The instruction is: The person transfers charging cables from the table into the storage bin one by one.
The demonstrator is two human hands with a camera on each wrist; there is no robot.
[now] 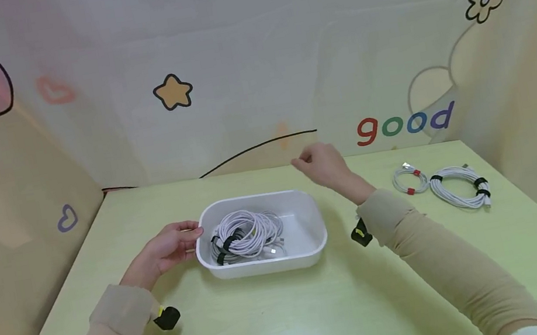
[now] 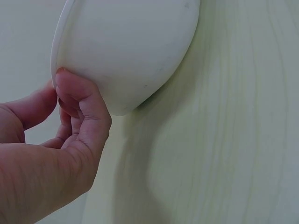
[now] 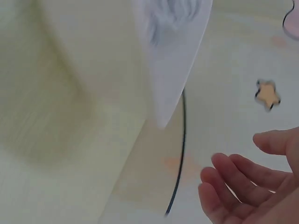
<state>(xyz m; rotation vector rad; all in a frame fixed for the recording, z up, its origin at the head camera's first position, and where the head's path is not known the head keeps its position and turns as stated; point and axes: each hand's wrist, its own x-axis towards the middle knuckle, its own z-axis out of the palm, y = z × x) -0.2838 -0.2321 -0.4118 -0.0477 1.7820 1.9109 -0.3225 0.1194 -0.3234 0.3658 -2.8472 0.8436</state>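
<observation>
The white bin (image 1: 269, 266) is pinched at one rim by the left hand (image 1: 170, 246), so it could be tipped if tugged. Overlapping cables (image 1: 258, 234) just past those fingers could get snagged. Right hand's (image 1: 324, 167) empty, fingers loosely bent; black-tied coil (image 1: 458, 202) and smaller red-tied coil (image 1: 410, 191) are left well right of them.

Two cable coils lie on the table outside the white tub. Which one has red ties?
The smaller coil, on the left and nearer the white tub; the larger coil on its right has black ties.
</observation>
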